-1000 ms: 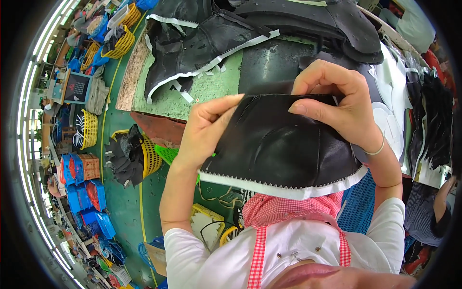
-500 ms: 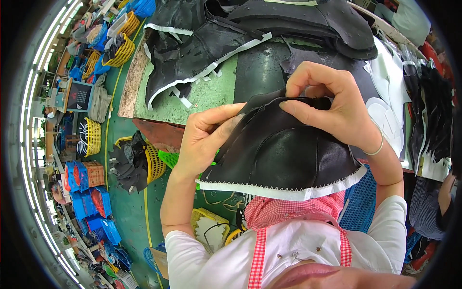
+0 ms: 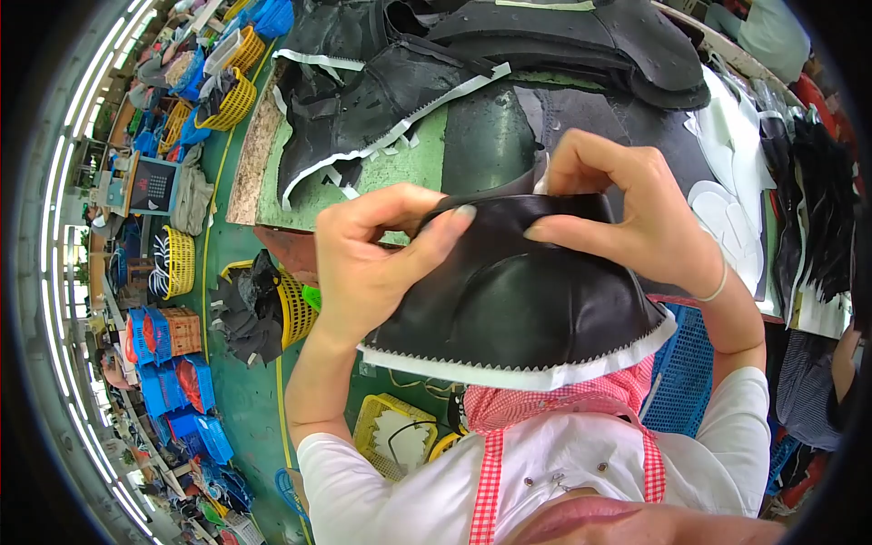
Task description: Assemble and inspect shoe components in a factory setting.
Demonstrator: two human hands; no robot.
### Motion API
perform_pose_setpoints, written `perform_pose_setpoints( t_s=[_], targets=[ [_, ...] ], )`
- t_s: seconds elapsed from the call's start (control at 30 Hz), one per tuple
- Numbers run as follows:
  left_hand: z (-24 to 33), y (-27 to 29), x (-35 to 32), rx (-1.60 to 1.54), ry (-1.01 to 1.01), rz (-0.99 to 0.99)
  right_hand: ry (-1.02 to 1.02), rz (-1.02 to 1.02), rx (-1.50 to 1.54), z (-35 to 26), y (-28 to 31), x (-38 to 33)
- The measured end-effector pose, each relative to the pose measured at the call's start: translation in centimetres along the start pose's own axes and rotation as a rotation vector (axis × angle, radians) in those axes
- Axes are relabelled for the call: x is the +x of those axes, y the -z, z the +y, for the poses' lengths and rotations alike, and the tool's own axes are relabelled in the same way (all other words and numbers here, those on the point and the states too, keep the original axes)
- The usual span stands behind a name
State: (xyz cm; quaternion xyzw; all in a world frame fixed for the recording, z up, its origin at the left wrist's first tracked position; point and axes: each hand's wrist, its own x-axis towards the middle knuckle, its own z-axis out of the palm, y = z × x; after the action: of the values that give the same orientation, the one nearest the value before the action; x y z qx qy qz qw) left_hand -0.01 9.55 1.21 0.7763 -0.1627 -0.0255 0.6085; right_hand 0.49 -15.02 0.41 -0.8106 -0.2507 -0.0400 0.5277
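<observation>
Black moulded leather panel with white zigzag edge (image 3: 518, 309): held above green bench (image 3: 427, 163) | left hand (image 3: 368, 259): grip pinched shut on top edge | right hand (image 3: 636, 218): fingers closed, pinching same edge

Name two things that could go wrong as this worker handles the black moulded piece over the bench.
Both hands, left hand and right hand, pinch only the top edge of the black moulded piece; it might slip or crease. Its white zigzag edge hangs by the checked apron and may snag.
</observation>
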Motion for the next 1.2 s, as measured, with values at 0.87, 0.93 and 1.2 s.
perform_pose_setpoints(
  t_s=[0.87,0.93,1.2],
  targets=[
    [5.5,-0.1,3.1,0.589,-0.597,-0.412,0.335,-0.105,0.098,-0.3,1.3,-0.8],
    [6.0,-1.0,2.7,0.576,-0.439,-0.524,0.321,-0.163,0.029,-1.9,2.6,-1.0],
    [5.9,1.1,2.1,0.242,-0.170,-0.582,0.220,-0.364,-0.208,-1.7,6.6,-1.4]
  ],
)
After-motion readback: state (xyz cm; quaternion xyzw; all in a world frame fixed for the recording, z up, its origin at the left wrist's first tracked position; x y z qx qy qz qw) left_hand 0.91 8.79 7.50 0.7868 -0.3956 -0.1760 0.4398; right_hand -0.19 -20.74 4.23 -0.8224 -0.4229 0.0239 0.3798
